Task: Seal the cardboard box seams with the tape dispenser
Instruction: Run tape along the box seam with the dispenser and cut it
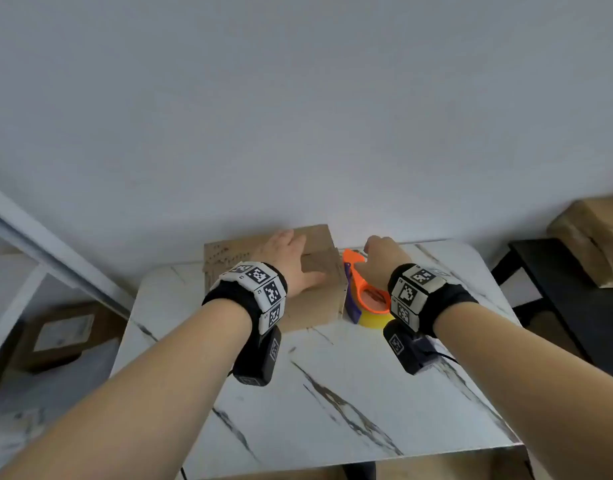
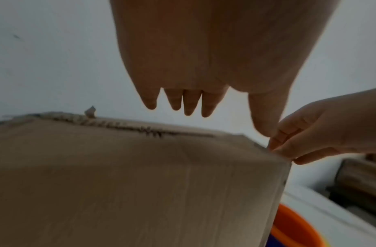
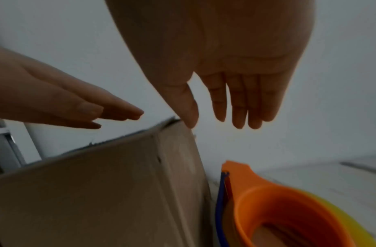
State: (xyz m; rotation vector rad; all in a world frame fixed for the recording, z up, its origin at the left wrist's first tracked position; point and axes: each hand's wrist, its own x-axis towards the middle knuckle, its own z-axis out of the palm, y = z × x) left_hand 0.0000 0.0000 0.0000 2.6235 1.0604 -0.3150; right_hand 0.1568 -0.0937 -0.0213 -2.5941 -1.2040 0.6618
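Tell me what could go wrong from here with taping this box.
1. The tape dispenser lies untouched right against the box; shifting the box could knock it along the table.
2. Neither hand has a firm grip: the left hand hovers over the box top, and the right hand only touches its corner, so a flap may spring up.

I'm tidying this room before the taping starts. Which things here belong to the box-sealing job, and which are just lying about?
For the job:
- cardboard box on the marble table, left hand flat on top
- orange tape dispenser beside the box, under the right hand, not gripped

Lying about:
- wrapped parcel on the black stand
- labelled box on the floor
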